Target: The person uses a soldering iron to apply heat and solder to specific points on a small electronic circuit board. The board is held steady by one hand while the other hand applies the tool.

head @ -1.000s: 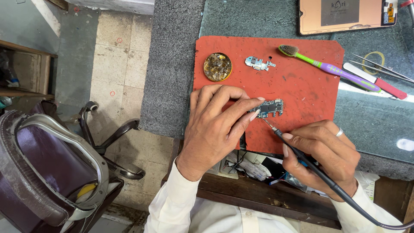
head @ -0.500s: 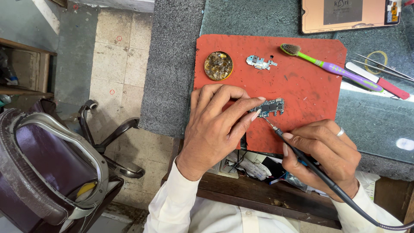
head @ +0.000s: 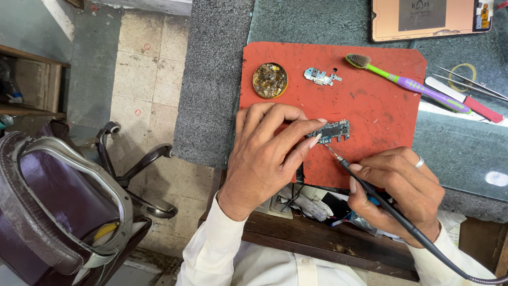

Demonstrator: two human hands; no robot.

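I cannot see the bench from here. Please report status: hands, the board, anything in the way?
Left hand pins circuit board on red mat. Right hand holds soldering iron, tip at board's left edge. Nothing in the way.

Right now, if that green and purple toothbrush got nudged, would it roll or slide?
The toothbrush lies flat across the red mat edge, so it would probably slide or pivot. Its slim handle looks light. The bristle head should stop much rolling.

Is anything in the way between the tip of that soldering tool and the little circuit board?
Nothing visible. The soldering iron in the right hand points straight at the near left corner of the circuit board. The left hand pins that end with its fingertips, beside the tip.
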